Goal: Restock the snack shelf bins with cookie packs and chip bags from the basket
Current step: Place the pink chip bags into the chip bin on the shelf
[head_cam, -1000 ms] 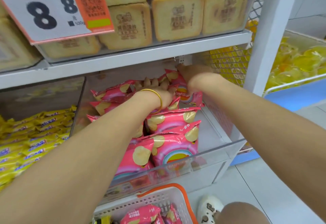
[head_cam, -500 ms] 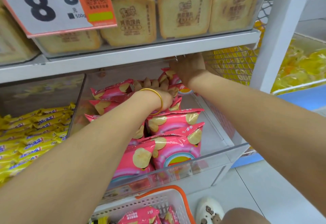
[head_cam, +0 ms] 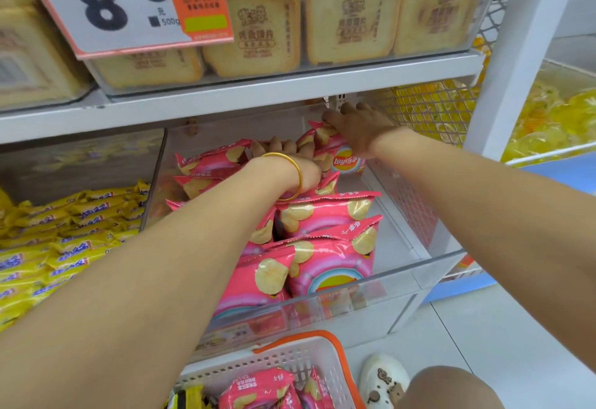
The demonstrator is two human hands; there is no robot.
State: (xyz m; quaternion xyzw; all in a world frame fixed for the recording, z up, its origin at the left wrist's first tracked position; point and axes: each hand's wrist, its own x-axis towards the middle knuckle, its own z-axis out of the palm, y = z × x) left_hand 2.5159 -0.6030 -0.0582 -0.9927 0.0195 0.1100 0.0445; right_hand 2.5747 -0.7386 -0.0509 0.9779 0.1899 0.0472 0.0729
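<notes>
A clear bin (head_cam: 400, 283) on the middle shelf holds rows of pink chip bags (head_cam: 325, 263) standing upright. My left hand (head_cam: 287, 163), with a gold bangle on the wrist, reaches over the rows. Its fingers hook over the tops of the bags near the back, with the fingertips hidden. My right hand (head_cam: 358, 128) grips the top edge of one pink chip bag (head_cam: 345, 160) at the back right of the bin, just under the upper shelf. Below, the white basket (head_cam: 300, 352) with an orange handle holds more pink chip bags (head_cam: 258, 387).
Yellow snack packs (head_cam: 64, 247) fill the bin to the left. Toast-printed packs (head_cam: 351, 18) and a price sign (head_cam: 129, 5) are on the shelf above. A white upright post (head_cam: 522, 54) and a wire bin of yellow packets (head_cam: 554, 112) stand at the right. My shoe (head_cam: 383, 379) is beside the basket.
My right hand has shifted at the back of the bin with the chip bag, which now shows its logo. My left hand has stayed on the rows.
</notes>
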